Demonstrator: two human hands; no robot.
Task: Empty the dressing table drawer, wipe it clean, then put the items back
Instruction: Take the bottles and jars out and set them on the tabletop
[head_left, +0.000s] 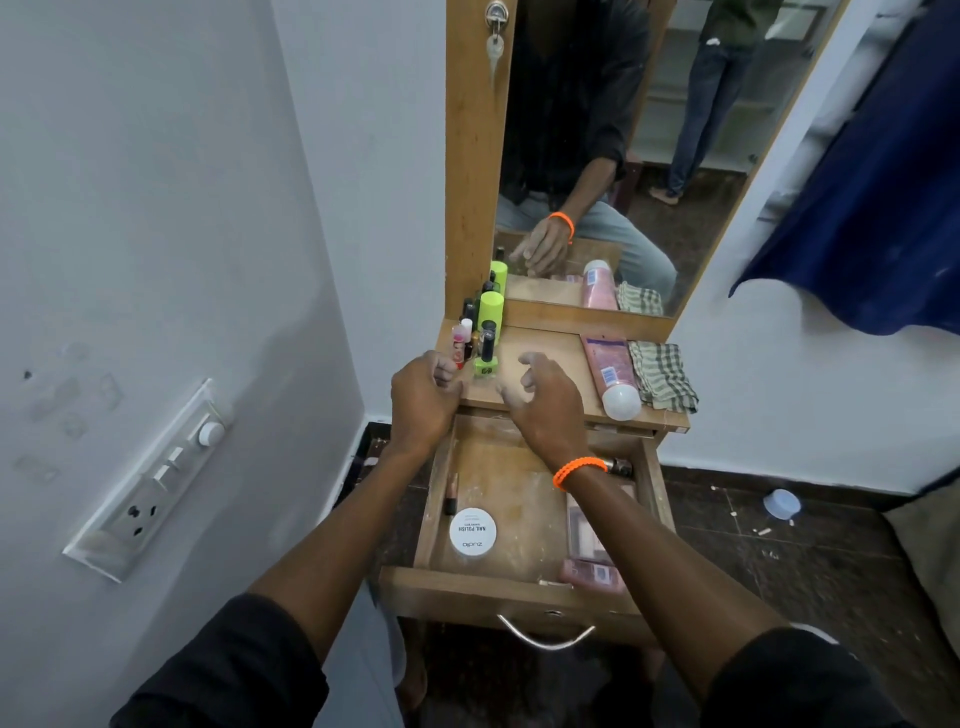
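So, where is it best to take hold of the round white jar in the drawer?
Probably from above, fingers on opposite sides of its rim. The white jar stands flat, lid up, on the drawer floor, with free space all round; the brown tube lies apart from it.

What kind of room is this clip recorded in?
Most likely a bedroom or dressing corner in a home. A narrow wooden dressing table with a tall mirror stands against a white wall, nail polish bottles are clustered on its top, and its open drawer holds cosmetics.

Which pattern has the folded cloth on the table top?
The folded cloth has a green and pale check pattern, seen best in the head view.
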